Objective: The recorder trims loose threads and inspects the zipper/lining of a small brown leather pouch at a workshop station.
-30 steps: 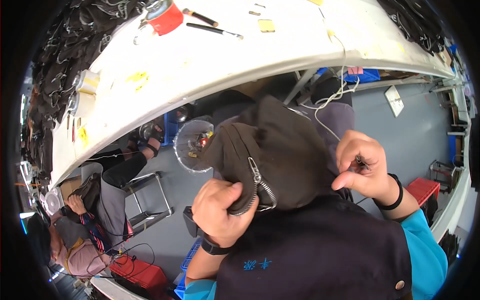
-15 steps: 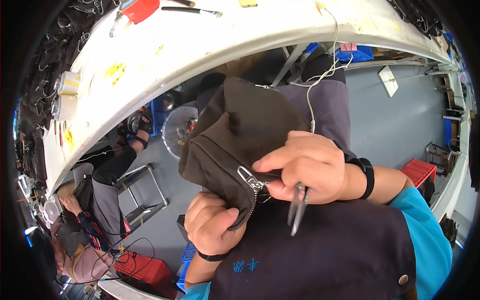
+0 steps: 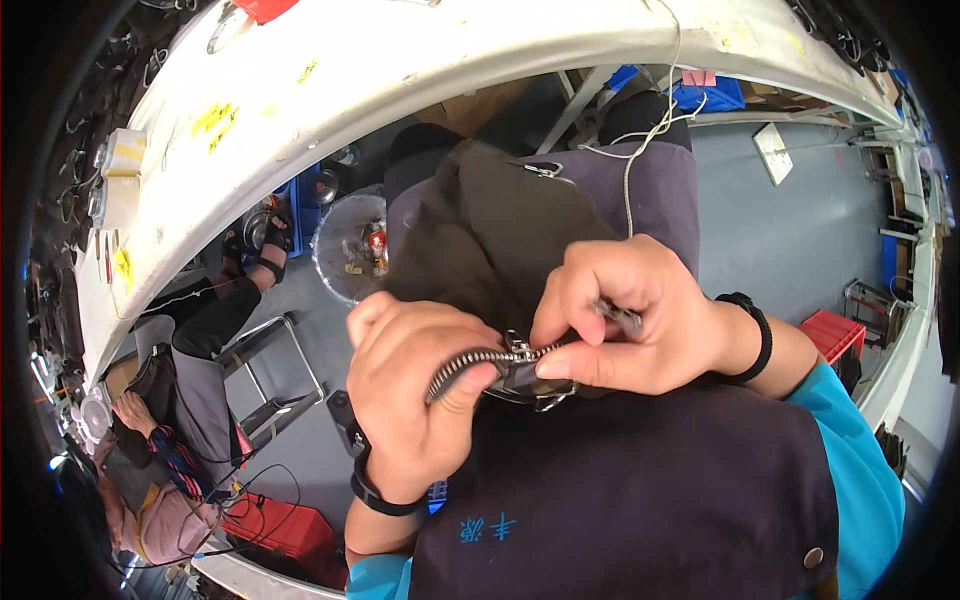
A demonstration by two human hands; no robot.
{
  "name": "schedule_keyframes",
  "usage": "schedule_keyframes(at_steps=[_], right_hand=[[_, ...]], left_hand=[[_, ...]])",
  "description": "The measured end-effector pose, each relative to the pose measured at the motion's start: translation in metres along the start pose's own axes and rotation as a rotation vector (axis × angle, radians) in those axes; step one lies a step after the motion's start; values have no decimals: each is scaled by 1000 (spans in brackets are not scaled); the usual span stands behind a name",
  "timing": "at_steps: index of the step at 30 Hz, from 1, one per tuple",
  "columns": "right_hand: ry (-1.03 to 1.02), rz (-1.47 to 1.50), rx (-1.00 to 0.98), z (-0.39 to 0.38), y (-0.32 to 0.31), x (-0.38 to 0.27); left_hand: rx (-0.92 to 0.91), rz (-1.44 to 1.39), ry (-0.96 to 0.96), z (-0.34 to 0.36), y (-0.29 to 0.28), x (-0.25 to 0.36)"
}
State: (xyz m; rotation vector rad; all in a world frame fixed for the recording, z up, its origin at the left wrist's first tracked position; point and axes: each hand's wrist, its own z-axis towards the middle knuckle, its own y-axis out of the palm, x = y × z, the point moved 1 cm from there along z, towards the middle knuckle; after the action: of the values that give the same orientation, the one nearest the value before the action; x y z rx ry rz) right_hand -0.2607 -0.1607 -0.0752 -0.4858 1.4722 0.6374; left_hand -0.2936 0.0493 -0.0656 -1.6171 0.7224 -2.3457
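Observation:
A dark brown fabric bag [image 3: 470,235] lies across my lap, its metal zipper [image 3: 480,357] drawn up toward me in a curve. My left hand [image 3: 410,385] is closed on the zipper edge, thumb below the teeth. On the other side of the zipper slider [image 3: 519,350], my right hand [image 3: 625,330] pinches the zipper tape between thumb and forefinger. Tucked in that same hand is a metal two-bladed tool [image 3: 618,315] resembling thread snips, mostly hidden by the fingers. Another silvery pull [image 3: 545,170] shows at the bag's far end.
A white worktable [image 3: 400,75] curves across the far side. Beneath it stands a clear plastic bin [image 3: 325,265] with small items inside. A pale cord [image 3: 630,190] hangs down to my lap. At left, another person [image 3: 150,430] sits near a metal-framed stool [image 3: 285,370]; a red crate [image 3: 835,335] stands right.
The zipper has turned from pointing down to running crosswise between my hands. My left hand has moved up and rolled over; the metal tool has swung from hanging down into my right fingers.

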Motion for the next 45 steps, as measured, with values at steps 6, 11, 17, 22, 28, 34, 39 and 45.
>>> schedule_keyframes(at_steps=[6, 11, 17, 22, 28, 34, 39, 45], right_hand=[[156, 496, -13, 4, 5, 4], [250, 439, -77, 4, 1, -3], [295, 572, -90, 2, 6, -2], [269, 561, -105, 0, 12, 2], [365, 574, -111, -3, 14, -4], [332, 481, -51, -5, 18, 0], [368, 530, -72, -2, 21, -3], [401, 495, -15, -4, 20, 1]], left_hand=[[-24, -708, -474, -13, 10, -2], [-21, -1030, -561, -21, 19, -5], [-86, -1002, -561, -20, 20, -9], [-109, -1049, -629, -20, 23, -13], [52, -1190, -595, -38, 31, -6], [165, -522, -209, -27, 23, 6], [230, -1018, -531, -29, 30, 5], [43, -1021, -609, -32, 27, -12]])
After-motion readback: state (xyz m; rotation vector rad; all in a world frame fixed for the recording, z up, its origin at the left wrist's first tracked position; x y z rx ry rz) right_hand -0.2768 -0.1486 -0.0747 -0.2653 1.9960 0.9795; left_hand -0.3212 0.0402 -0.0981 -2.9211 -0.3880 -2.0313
